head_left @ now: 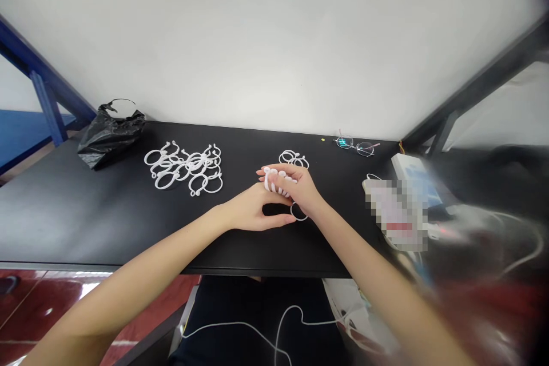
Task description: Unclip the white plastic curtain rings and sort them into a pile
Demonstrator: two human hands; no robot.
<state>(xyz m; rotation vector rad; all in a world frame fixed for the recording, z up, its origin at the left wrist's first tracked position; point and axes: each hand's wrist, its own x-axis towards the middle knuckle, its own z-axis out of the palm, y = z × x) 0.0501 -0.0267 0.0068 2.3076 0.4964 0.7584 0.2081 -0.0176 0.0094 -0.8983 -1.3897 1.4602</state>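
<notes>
My left hand (253,209) reaches in from the left with its thumb stretched out. A row of white plastic rings with small eyelets (278,182) sits bunched at its fingers, seemingly looped around them; the fingertips are hidden under my right hand. My right hand (302,186) lies across from the right, its thumb and fingers closed on these rings. Another thin white ring (299,219) shows beneath my right wrist, beside my left thumb tip. Just behind my hands lies a small group of white rings (288,154). A larger loose pile of rings (189,167) lies to the left.
On the black table (86,223), a crumpled black plastic bag (112,136) sits back left. Eyeglasses (355,146) lie back right. A blurred-out phone-like object (394,214) and a white box (416,180) are at the right. A white cable (240,325) crosses my lap.
</notes>
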